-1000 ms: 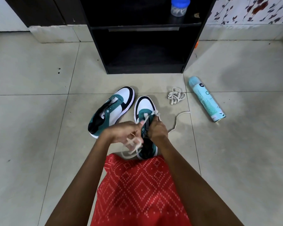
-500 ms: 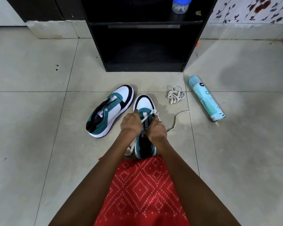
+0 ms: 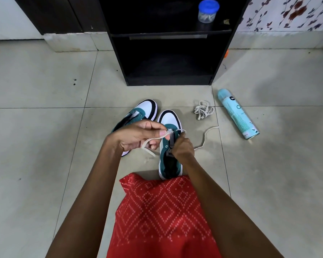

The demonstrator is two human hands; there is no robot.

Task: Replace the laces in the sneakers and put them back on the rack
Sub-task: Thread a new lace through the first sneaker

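White flat lace (image 3: 206, 135) runs through the front eyelets of the teal-and-white sneaker (image 3: 169, 119), which stands on the grey tiled floor (image 3: 45, 146) close before the person, toe toward the black wooden rack (image 3: 168, 81). The left hand (image 3: 136, 138) has its grip pinched on one lace end, lifted to pull slack through, I judge. The right hand (image 3: 183, 150) has its grip closed on the lace at the tongue, which steadies the shoe. The second matching sneaker (image 3: 147, 107) lies beside it, apparently unlaced. A clear plastic jar with a blue lid (image 3: 208, 11) sits on the rack's upper shelf, its pale contents too blurred to name.
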